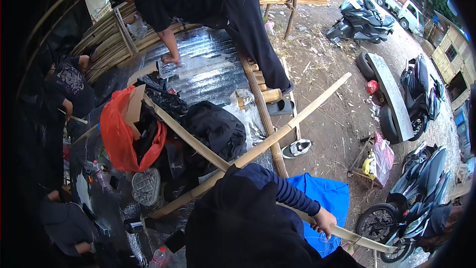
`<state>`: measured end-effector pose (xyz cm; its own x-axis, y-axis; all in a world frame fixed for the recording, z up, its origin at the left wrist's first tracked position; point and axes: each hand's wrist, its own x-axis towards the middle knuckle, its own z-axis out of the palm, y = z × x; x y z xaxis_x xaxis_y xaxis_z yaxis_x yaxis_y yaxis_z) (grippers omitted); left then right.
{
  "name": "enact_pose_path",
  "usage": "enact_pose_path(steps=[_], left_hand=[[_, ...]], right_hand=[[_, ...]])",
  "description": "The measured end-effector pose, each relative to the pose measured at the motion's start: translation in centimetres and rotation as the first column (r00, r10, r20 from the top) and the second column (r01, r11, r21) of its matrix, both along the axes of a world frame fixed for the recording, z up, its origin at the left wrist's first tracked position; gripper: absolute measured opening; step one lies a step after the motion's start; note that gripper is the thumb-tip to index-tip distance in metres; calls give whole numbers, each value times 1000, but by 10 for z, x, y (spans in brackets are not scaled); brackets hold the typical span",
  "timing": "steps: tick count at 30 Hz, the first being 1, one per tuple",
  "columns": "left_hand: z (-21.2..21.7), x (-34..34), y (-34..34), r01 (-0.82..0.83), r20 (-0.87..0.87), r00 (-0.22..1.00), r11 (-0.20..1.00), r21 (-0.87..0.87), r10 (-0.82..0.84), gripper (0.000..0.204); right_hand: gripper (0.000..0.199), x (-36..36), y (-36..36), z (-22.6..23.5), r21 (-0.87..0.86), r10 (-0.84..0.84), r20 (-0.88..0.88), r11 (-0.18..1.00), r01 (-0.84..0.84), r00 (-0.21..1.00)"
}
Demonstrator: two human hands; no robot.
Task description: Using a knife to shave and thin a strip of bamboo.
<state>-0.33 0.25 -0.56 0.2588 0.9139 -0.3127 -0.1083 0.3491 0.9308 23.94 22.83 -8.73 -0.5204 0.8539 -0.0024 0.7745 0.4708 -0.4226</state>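
A dark navy sleeve crosses the lower middle, and at its end my left hand [325, 222] is closed around a pale split bamboo strip [369, 241]. That strip runs from under the sleeve toward the lower right. Just below it, at the lower edge, my right hand [348, 248] shows only in part, its fingers mostly hidden. Thin strands hang near my left hand, too fine to make out. Under both hands lies a blue sheet [322, 188]. A longer bamboo pole [292, 124] slants behind my arm, and another strip [186, 131] meets it near my elbow.
An orange-red bag [119, 134] and a black bag [215, 126] crowd the silvery covered platform [213, 44]. One person [198, 0] leans over the platform; others sit at left. A shoe [296, 148] lies beside the bamboo edge. Parked motorcycles [362, 17] stand at right.
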Motion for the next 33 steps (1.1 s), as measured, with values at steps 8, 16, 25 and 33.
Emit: enact_pose_path(steps=[8,16,25,33], left_hand=[[3,-2,1,-7,23,1000,1000,4,7,35],[-7,17,3,47,85,995,999,-19,-46,32],[6,20,-10,118,282,958,964,-238,-48,31],[7,13,13,161,315,949,891,-425,-22,23]], right_hand=[[32,-5,-2,4,53,73,-124,996,-66,990],[31,-22,-47,36,-18,36,-107,999,-38,994],[23,-45,-136,110,-161,-265,-182,958,237,947],[16,-39,-169,92,-168,-388,-63,912,373,920]])
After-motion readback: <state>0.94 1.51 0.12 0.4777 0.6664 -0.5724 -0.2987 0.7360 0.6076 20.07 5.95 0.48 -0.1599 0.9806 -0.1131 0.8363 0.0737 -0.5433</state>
